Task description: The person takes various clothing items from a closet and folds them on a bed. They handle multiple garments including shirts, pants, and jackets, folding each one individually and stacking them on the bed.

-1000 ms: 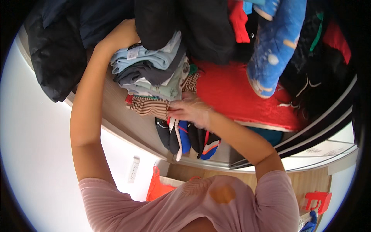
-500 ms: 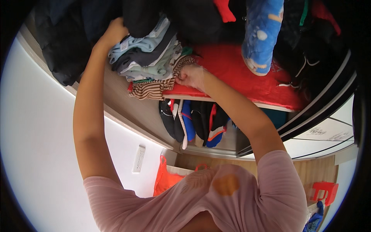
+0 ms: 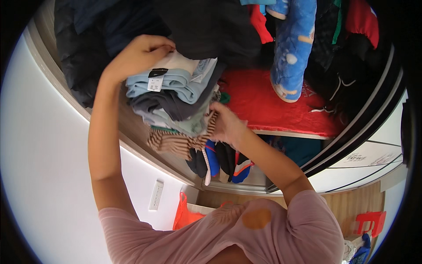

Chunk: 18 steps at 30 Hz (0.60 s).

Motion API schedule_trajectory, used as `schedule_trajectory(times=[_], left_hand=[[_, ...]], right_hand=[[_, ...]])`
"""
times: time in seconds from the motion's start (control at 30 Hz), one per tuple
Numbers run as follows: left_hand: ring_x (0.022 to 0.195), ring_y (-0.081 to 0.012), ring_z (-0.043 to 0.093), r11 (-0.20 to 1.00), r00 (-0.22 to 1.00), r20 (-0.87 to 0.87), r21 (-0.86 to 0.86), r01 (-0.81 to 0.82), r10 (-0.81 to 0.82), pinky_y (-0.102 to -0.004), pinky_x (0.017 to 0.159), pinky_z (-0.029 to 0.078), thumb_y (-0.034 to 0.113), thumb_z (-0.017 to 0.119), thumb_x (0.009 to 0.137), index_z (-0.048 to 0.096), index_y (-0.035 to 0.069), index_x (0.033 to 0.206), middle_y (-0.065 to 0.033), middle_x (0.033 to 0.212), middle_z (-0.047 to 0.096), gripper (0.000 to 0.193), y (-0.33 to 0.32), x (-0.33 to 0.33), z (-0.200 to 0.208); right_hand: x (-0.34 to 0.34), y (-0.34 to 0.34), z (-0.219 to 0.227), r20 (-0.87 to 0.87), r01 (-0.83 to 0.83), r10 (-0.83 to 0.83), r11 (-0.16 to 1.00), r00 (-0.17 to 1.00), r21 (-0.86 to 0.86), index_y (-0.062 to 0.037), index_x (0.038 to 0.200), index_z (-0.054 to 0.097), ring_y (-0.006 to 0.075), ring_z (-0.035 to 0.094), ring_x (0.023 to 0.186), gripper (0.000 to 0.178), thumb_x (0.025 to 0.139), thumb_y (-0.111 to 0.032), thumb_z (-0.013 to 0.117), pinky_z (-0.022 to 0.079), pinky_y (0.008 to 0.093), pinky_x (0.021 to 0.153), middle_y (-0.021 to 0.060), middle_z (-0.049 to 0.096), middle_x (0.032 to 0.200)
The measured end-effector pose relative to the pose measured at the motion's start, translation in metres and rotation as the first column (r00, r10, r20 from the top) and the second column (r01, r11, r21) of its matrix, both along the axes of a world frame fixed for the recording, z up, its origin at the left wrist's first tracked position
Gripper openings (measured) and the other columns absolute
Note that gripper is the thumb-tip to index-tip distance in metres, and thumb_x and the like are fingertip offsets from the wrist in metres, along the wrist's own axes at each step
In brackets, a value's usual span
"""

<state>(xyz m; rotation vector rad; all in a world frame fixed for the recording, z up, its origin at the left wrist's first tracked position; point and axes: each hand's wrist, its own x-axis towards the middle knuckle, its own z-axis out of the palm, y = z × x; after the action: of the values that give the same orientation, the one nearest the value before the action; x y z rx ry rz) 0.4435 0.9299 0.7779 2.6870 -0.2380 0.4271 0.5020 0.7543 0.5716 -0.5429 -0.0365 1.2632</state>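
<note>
left hand (image 3: 138, 55) grips top of folded clothes stack (image 3: 176, 103) | right hand (image 3: 226, 125) clasps its lower edge | stack runs hand to hand, folds toward wall | red shelf (image 3: 272, 105) open right of right hand

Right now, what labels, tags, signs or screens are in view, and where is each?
Black tag: small dark strip on the light blue garment atop the pile, by the left hand.
White label: small pale rectangle just below it.
Wall plate: white upright rectangle, low on the wall.
No screens.
</note>
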Motion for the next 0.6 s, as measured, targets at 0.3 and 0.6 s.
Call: schedule_trajectory(times=[0.3,0.6], left_hand=[[0.111,-0.0225,0.049,0.915,0.965,-0.164,-0.318,-0.250,0.207,-0.0243,0.096,0.034,0.024,0.056,0.077,0.038,0.001,0.133,-0.0169,0.122,0.051,0.063,0.047,-0.034,-0.039],[0.117,-0.0252,0.044,0.720,0.975,0.005,-0.675,-0.161,0.223,-0.0286,0.099,0.031,0.025,0.064,0.070,0.035,0.001,0.134,-0.0167,0.127,0.045,0.074,-0.044,-0.132,-0.054]], right_hand=[[-0.027,-0.025,-0.023,0.069,-0.051,0.049,0.998,0.996,0.033,-0.0105,0.127,0.043,0.0269,0.049,0.114,0.051,0.086,-0.039,0.055,0.041,0.0469,0.092,0.0104,0.050,0.126],[-0.085,-0.066,-0.029,0.081,-0.024,0.026,0.999,0.996,-0.025,-0.0055,0.108,0.057,0.0186,0.061,0.089,0.034,0.080,-0.025,0.062,0.051,0.0362,0.080,0.0069,0.062,0.098]])
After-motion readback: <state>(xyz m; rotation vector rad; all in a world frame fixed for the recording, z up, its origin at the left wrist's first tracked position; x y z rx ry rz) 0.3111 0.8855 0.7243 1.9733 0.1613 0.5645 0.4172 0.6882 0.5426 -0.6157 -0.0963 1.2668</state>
